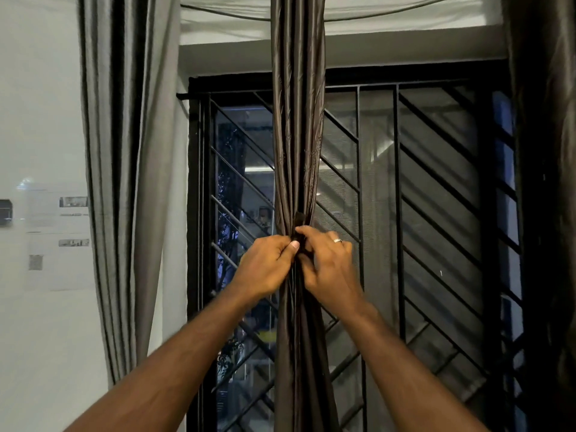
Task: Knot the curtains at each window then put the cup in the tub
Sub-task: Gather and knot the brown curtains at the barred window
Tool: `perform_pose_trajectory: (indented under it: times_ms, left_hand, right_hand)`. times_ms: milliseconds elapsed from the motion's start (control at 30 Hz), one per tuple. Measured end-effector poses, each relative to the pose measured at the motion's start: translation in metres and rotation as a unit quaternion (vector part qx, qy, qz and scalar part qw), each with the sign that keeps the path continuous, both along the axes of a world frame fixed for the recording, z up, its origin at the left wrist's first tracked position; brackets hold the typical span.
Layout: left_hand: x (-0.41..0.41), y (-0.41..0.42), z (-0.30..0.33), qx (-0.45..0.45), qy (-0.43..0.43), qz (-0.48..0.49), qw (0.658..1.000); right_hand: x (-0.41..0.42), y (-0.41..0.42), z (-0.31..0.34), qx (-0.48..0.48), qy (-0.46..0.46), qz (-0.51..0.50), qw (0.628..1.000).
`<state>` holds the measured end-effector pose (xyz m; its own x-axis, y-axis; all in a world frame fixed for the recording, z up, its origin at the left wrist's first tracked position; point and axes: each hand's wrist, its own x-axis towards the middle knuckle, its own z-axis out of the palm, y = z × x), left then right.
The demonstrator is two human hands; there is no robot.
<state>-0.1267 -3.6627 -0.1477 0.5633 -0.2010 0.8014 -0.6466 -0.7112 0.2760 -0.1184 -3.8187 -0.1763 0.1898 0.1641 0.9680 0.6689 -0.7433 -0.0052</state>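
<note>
Here, at the far left, a white wall (pixel 37 120) carries some pale sheets of paper (pixel 57 238), blurred past reading, and beside it a grey curtain (pixel 124 182) hangs loose in long folds. Next comes the window (pixel 436 213), with a black frame and a black grille of upright and slanting bars. Down its middle hangs the dark curtain (pixel 297 120), gathered into one narrow bunch. The left hand (pixel 269 265) grips that bunch from the left side, its fingers (pixel 291 244) curled tight round the cloth. The right hand (pixel 327 263), wearing a ring (pixel 337 240), meets it from the right, its fingers bent and pinching the same folds. At the far right edge another dark curtain (pixel 548 182) hangs in shadow
</note>
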Motion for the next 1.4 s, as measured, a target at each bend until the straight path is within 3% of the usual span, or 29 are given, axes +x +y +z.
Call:
perform_pose_trajectory:
  times_ms: [200, 367, 433, 533, 633, 733, 833, 933, 1033, 1133, 1300, 1400]
  left_hand:
    - [-0.011, 0.011, 0.012, 0.181, -0.018, 0.085, 0.98]
    - [-0.008, 0.024, 0.011, 0.243, -0.028, 0.043, 0.969]
    - [-0.009, 0.023, 0.004, 0.189, 0.0, -0.023, 0.982]
    - [-0.012, 0.017, -0.004, 0.112, 0.001, -0.103, 0.988]
    - [-0.01, 0.016, -0.005, 0.045, 0.003, -0.106, 0.993]
    - [-0.008, 0.022, -0.002, -0.019, 0.063, -0.116, 0.991]
    - [-0.006, 0.023, 0.001, -0.051, 0.102, -0.135, 0.984]
    - [-0.004, 0.023, 0.005, -0.077, 0.124, -0.16, 0.976]
    - [-0.003, 0.023, 0.007, -0.127, 0.159, -0.2, 0.959]
    - [-0.002, 0.02, 0.009, -0.18, 0.198, -0.242, 0.933]
    - [0.001, 0.026, -0.001, -0.261, 0.263, -0.359, 0.856]
    - [0.007, 0.018, -0.008, -0.324, 0.221, -0.31, 0.866]
  right_hand:
    - [-0.003, 0.011, 0.009, -0.08, 0.002, -0.091, 0.993]
    - [0.0, 0.004, 0.014, -0.096, 0.159, 0.041, 0.982]
    - [0.001, -0.001, 0.017, -0.112, 0.209, 0.053, 0.97]
    - [0.001, -0.003, 0.016, -0.088, 0.209, 0.073, 0.971]
    - [0.002, 0.001, 0.006, 0.059, 0.153, 0.13, 0.978]
    - [0.006, -0.001, -0.004, 0.21, 0.111, 0.152, 0.959]
    - [0.007, -0.001, -0.011, 0.175, 0.111, 0.153, 0.966]
    - [0.0, 0.004, -0.017, 0.131, 0.182, 0.2, 0.954]
    - [-0.004, 0.01, -0.016, 0.093, 0.222, 0.117, 0.963]
    - [-0.005, 0.016, -0.011, 0.078, 0.196, 0.026, 0.977]
    - [-0.006, 0.012, -0.006, 0.057, 0.172, 0.062, 0.982]
    - [-0.006, 0.01, -0.007, 0.027, 0.17, 0.083, 0.982]
